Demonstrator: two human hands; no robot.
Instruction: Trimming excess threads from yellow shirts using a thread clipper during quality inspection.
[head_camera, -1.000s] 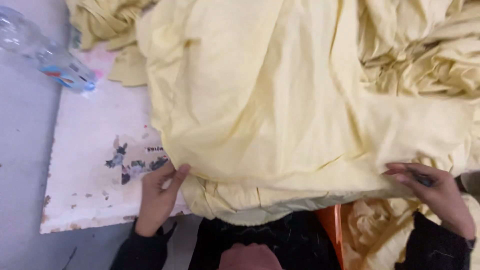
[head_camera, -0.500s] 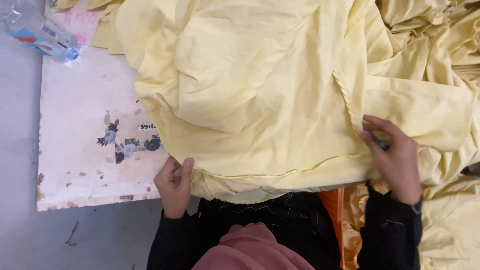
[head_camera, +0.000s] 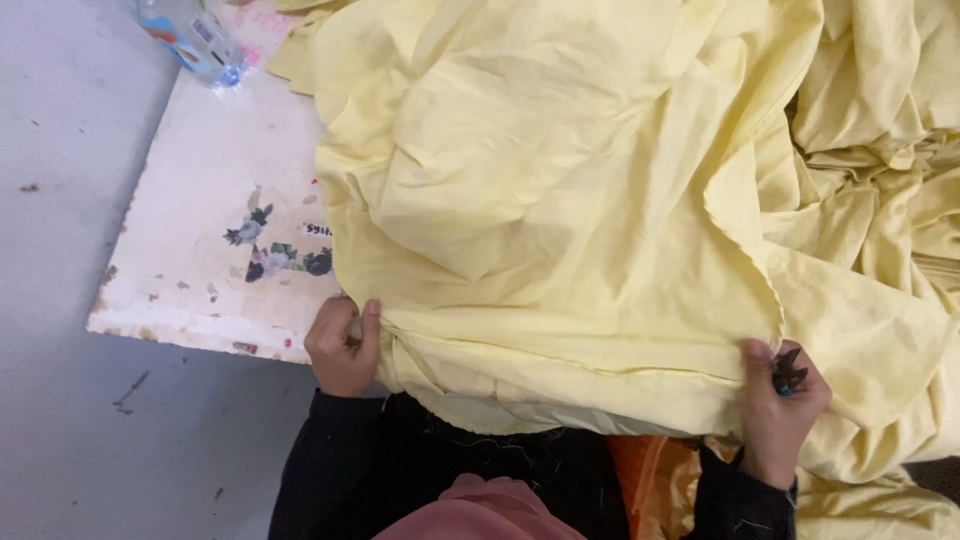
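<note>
As the pale yellow cloth (head_camera: 560, 200) lies heaped across the white tabletop (head_camera: 215, 200), a person's left hand (head_camera: 343, 345) pinches its near edge at the board's corner, grip closed on the hem. The right hand (head_camera: 780, 405), which a second ago sat farther right and then reached up onto the fabric, has drawn back to the near edge, fingers closed on the cloth and on a small dark tool (head_camera: 788, 372). The hem now looks stretched between both hands. A plastic bottle (head_camera: 190, 38) stays at the far left corner.
</note>
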